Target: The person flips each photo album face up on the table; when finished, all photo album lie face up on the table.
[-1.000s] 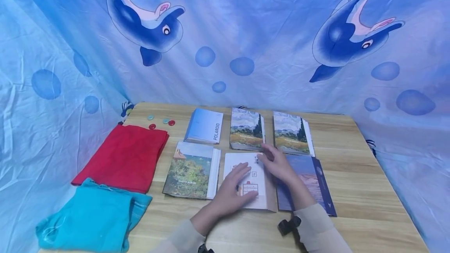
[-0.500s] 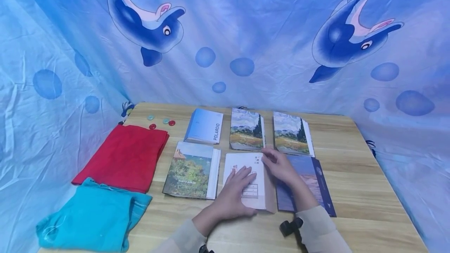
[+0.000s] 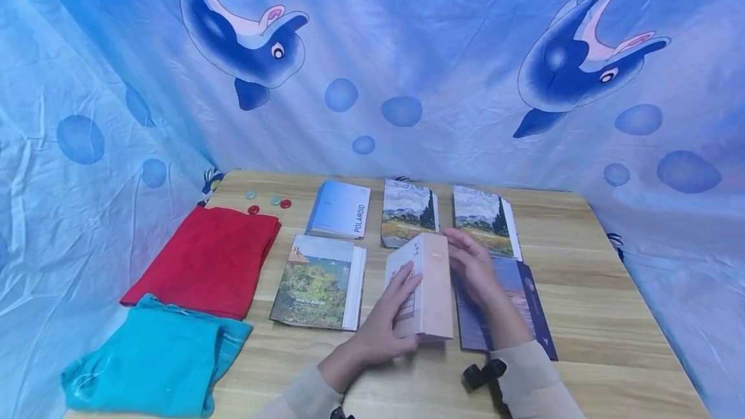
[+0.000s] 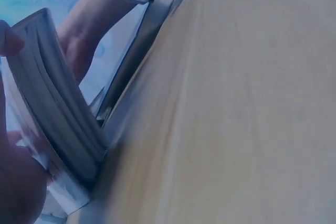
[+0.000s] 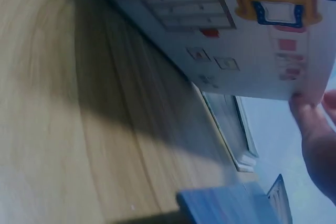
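A thick white photo album (image 3: 436,283) with a pale spine and drawn furniture on its covers is tipped up at the middle front of the table. My left hand (image 3: 381,319) grips it from the left, fingers over the front cover and thumb at the near end. At the far right corner my right hand (image 3: 474,267) holds it. The right wrist view shows that hand's digits at a corner of the furniture-printed cover (image 5: 252,66). Thick page edges (image 4: 58,98) face the left wrist camera.
Left lies a garden-picture album (image 3: 314,283); right, a purple one (image 3: 515,296). Behind are a blue POLAROID album (image 3: 340,209) and two landscape albums (image 3: 407,212). Red cloth (image 3: 204,260), teal cloth (image 3: 151,357) and several small discs (image 3: 285,204) occupy the left side.
The white album lay flat with both hands at it. Now its spine side is raised and tilted toward the left, with my right hand farther round its right side.
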`<state>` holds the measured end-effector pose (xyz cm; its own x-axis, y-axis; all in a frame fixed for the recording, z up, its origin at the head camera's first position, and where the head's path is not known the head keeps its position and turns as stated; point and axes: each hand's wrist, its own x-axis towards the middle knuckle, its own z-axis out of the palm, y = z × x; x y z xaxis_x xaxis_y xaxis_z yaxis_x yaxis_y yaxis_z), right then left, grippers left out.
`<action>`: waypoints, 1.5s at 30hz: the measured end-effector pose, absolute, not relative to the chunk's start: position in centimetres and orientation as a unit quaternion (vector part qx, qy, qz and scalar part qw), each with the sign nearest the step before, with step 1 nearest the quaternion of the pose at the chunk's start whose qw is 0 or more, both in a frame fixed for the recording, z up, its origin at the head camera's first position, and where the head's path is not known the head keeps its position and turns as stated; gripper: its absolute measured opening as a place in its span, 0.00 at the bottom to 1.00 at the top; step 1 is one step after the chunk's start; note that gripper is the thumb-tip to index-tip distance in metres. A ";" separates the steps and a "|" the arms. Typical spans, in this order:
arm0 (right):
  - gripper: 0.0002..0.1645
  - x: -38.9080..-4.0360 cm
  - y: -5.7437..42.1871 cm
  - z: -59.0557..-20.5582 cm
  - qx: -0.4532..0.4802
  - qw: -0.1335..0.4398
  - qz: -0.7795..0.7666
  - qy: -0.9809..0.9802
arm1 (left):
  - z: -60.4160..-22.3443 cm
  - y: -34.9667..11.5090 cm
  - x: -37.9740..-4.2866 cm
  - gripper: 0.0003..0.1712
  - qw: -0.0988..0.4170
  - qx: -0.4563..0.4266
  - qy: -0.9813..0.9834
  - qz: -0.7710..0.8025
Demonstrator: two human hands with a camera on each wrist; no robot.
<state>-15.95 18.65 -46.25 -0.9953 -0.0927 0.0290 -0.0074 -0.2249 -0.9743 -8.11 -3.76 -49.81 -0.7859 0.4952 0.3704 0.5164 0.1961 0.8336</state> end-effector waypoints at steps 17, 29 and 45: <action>0.29 -15.2 17.3 -46.3 -0.111 -0.023 -0.758 0.642 | -47.6 -4.6 -8.7 0.62 0.039 -0.395 -0.746 -0.534; 0.37 -14.6 15.3 -46.8 -0.085 0.046 -0.631 0.770 | -44.8 -4.7 -7.4 0.53 0.018 -0.239 -0.828 -0.506; 0.48 -13.6 14.9 -47.6 -0.012 0.087 -0.520 0.850 | -47.2 -6.5 -9.0 0.55 -0.087 -0.192 -0.761 -0.613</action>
